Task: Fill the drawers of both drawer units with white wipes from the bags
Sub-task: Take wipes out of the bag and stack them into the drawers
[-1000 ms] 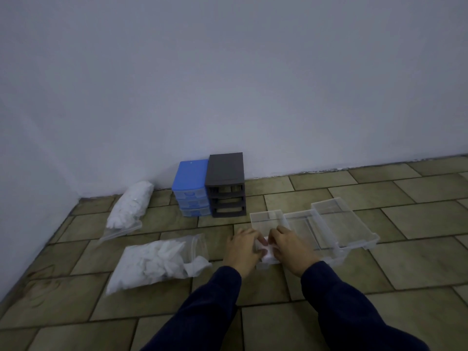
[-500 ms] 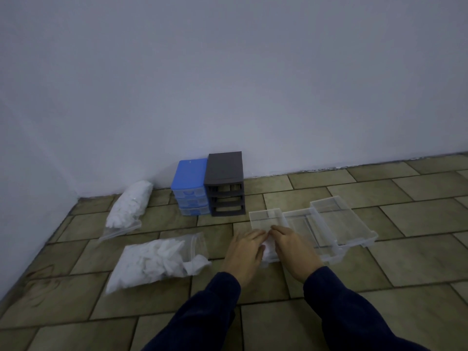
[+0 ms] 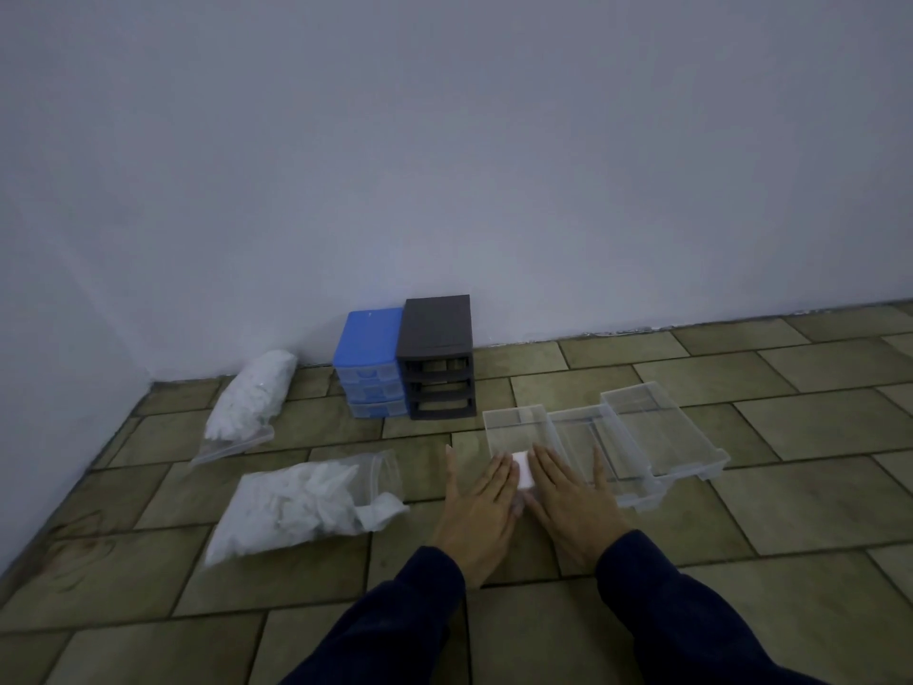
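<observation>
Three clear plastic drawers lie side by side on the tiled floor: the left drawer (image 3: 518,427), the middle drawer (image 3: 600,447) and the right drawer (image 3: 657,422). A folded white wipe (image 3: 524,469) sits in the near end of the left drawer. My left hand (image 3: 477,506) and my right hand (image 3: 568,496) lie flat with straight fingers on either side of that wipe. The blue drawer unit (image 3: 369,370) still has its drawers; the dark grey unit (image 3: 437,358) beside it shows bare slots. An open bag of wipes (image 3: 301,506) lies left of my hands.
A second bag of wipes (image 3: 249,402) lies near the left wall corner. Both units stand against the white back wall. Bare floor tiles stretch to the right of the clear drawers and in front of me.
My fingers were curled over the wipe at the drawer's near end; now both hands are flattened out with fingers straight, and the wipe shows between them.
</observation>
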